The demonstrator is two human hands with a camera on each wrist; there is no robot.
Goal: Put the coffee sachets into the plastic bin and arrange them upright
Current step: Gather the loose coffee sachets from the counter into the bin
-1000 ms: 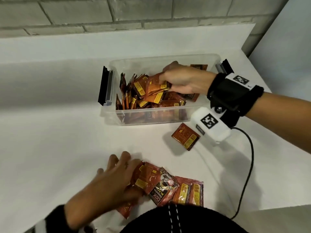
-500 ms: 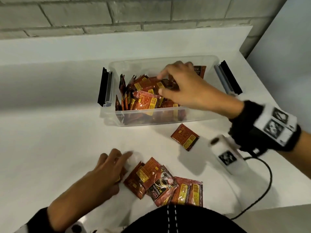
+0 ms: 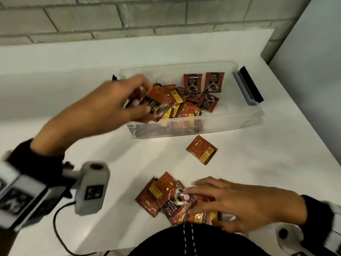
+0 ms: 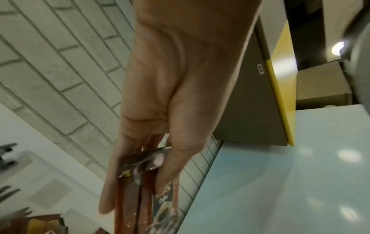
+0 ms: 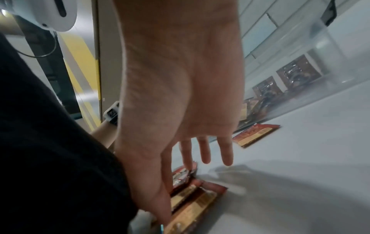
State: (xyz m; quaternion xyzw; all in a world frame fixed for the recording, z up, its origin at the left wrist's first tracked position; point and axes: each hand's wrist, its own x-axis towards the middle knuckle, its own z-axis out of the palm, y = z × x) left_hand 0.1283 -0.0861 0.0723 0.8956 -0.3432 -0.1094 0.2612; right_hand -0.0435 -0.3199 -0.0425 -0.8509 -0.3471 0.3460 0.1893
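Left hand [image 3: 110, 106] pinches a small stack of red-brown foil coffee sachets [image 3: 153, 104] between thumb and fingers, held over the left end of the clear rectangular plastic bin [image 3: 245, 121]. Beyond its fingertips, more sachets lie jumbled in the bin; two stand upright against the far wall [image 3: 203, 83]. Right hand [image 3: 238, 202], fingers spread and nearly straight, rests on a loose pile of sachets [image 3: 166, 196] on the white table [image 3: 276, 172]. One sachet [image 3: 202, 149] lies alone between that hand and the bin.
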